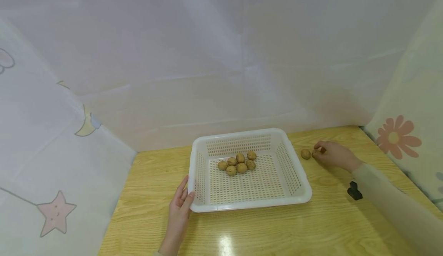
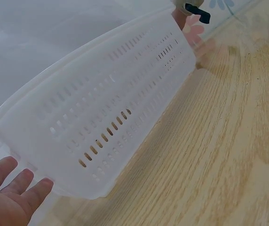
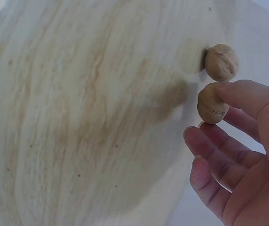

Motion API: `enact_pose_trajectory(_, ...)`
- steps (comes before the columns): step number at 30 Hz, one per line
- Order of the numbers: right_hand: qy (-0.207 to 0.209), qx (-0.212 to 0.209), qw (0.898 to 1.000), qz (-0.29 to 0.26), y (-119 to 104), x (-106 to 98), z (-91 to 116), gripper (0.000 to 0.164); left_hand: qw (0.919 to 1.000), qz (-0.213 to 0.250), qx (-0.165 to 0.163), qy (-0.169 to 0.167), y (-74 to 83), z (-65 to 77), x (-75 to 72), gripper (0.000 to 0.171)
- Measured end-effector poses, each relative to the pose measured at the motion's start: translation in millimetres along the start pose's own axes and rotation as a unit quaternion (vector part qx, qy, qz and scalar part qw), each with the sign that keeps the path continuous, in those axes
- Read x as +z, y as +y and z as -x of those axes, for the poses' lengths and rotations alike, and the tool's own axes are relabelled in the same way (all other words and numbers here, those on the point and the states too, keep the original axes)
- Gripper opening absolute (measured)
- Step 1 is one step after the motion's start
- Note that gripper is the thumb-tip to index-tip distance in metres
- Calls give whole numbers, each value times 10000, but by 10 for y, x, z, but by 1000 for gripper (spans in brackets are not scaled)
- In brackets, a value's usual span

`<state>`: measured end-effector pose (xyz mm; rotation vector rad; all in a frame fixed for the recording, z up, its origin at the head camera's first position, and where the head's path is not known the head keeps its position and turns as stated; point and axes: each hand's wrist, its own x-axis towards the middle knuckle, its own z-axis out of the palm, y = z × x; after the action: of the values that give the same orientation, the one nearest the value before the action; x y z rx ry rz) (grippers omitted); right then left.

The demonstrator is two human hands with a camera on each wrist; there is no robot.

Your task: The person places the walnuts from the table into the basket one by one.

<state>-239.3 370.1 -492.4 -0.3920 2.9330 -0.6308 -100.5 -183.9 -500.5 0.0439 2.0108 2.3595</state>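
A white plastic basket (image 1: 250, 206) with slotted walls stands on the wooden table, several walnuts (image 1: 241, 167) grouped on its floor. At its front left corner is my left hand (image 1: 180, 202), thumb on the rim and fingers along the outer side; the left wrist view has these fingers (image 2: 12, 181) by the slotted wall. To the right of the basket, my right hand (image 1: 333, 155) pinches a walnut (image 3: 213, 103) between thumb and fingers. Another walnut (image 1: 306, 154) lies on the table close beside it, nearer the basket.
The wooden table (image 1: 149, 194) ends at a pale cloth backdrop (image 1: 221, 56) behind the basket. Cloth with printed shapes also hangs at the left and right sides. A small black object (image 1: 354, 191) shows by the right sleeve.
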Motion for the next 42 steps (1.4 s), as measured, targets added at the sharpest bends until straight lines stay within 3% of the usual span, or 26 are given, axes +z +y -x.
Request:
enact_pose_trajectory(10,225,-361,9989,220,-252,-206,137,37,10000,-15,27,2,7,5,-1,63)
enact_pose_trajectory(26,211,-674,9969,-346,-937,-488,251,34,10000,16,56,-12,-3,13,-13,63)
enact_pose_trajectory(38,-162,-892,9945,-526,-1561,-599,77,37,9999,-14,122,-54,1,0,-7,63)
enact_pose_trajectory(42,-132,-1302,9909,-303,-1743,-586,-9,31,9999,15,117,-76,-1,1,-4,63)
